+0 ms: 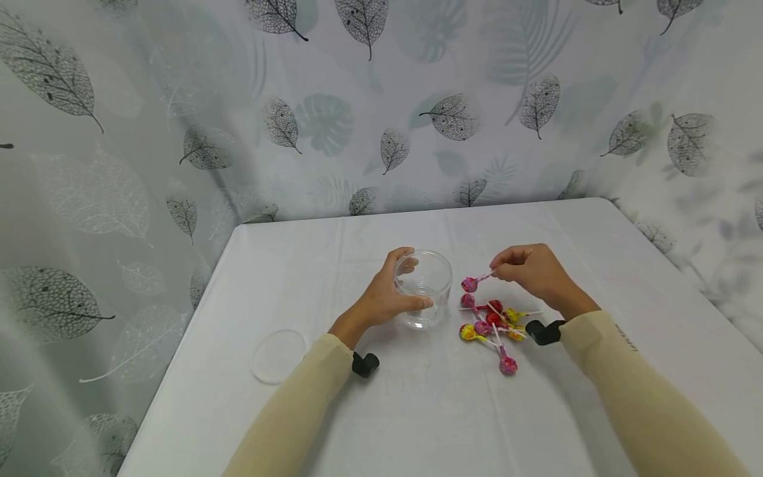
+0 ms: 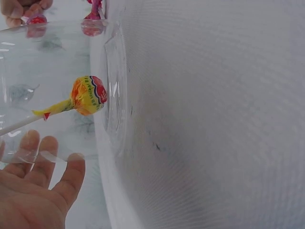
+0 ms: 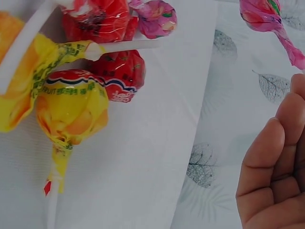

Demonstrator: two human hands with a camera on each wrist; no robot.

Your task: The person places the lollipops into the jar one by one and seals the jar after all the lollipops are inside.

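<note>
My left hand (image 1: 387, 291) grips a clear round jar (image 1: 424, 318) by its side, fingers behind and thumb in front. In the left wrist view, a yellow lollipop (image 2: 88, 95) shows within the jar's outline, head near the base and stick leaning upward. My right hand (image 1: 533, 271) pinches the white stick of a pink lollipop (image 1: 469, 284), whose wrapped head hangs to the right of the jar. Below it lies a loose pile of lollipops on the table, with yellow ones (image 3: 71, 105), red ones (image 3: 121, 76) and pink ones (image 1: 508, 365).
On the left of the table, by the left sleeve, lies a clear round lid (image 1: 280, 358). The white-covered table (image 1: 417, 424) ends at the back against a leaf-patterned curtain (image 1: 387, 99). Black wrist cameras (image 1: 365, 364) sit under both forearms.
</note>
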